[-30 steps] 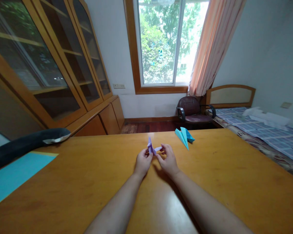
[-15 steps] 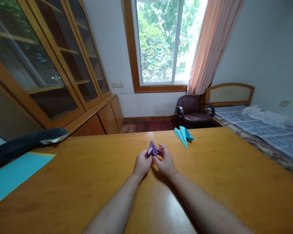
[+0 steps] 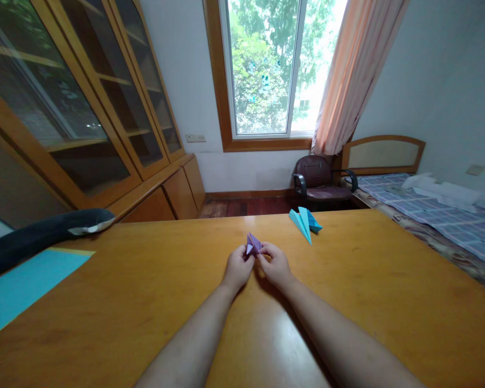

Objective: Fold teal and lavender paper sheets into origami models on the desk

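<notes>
A small folded purple paper (image 3: 253,245) with pointed flaps is held between my two hands, above the far middle of the wooden table (image 3: 153,302). My left hand (image 3: 238,268) is closed on its left and near side, thumb towards me. On the other side, my right hand (image 3: 275,265) pinches the right edge between thumb and fingers. The lower part of the paper is hidden by the fingers. Off to the right, near the far edge, lie a light blue paper plane (image 3: 303,224) and a darker blue folded paper (image 3: 314,222) touching it.
At the left are blue paper sheets (image 3: 28,285) and a long dark plush-like object (image 3: 44,231). Beyond the table stand a glass-door cabinet (image 3: 141,178), an office chair (image 3: 317,175) and a bed (image 3: 436,210).
The fingers of my right hand have closed onto the purple paper's right side. Its flaps have spread a little wider. My left hand keeps its hold.
</notes>
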The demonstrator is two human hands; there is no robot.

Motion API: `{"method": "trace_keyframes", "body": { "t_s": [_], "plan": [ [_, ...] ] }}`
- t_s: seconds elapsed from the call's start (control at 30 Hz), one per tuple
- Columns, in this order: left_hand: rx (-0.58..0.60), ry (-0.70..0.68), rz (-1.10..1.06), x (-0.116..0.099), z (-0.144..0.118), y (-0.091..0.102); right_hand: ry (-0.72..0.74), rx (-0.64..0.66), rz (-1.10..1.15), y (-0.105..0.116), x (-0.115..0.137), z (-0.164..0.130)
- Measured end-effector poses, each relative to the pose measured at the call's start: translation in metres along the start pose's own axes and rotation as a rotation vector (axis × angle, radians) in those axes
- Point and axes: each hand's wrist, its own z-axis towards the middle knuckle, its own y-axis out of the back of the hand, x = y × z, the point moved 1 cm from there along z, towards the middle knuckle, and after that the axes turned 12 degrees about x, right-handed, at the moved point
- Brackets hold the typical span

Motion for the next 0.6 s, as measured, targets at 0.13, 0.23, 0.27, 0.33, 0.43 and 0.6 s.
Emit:
{"method": "trace_keyframes", "body": {
  "t_s": [0.13, 0.23, 0.27, 0.33, 0.43, 0.6],
  "plan": [
    [-0.045, 0.008, -0.019, 0.006, 0.002, 0.000, -0.106, -0.074, -0.047, -0.002, -0.007, -0.001],
    [-0.046, 0.024, -0.145, 0.005, 0.003, -0.001, -0.181, -0.098, 0.105, -0.004, -0.014, 0.000],
    [-0.046, 0.033, -0.209, 0.003, 0.003, -0.002, -0.192, -0.105, 0.192, -0.005, -0.016, 0.001],
    [-0.045, 0.058, -0.328, 0.000, 0.002, -0.002, -0.206, -0.116, 0.376, -0.007, -0.020, 0.002],
    [-0.021, 0.092, -0.437, -0.004, 0.002, -0.002, -0.227, -0.116, 0.553, -0.007, -0.023, 0.004],
    [0.018, 0.074, -0.489, -0.006, 0.001, -0.001, -0.200, -0.099, 0.596, -0.004, -0.021, 0.005]
  ]
}}
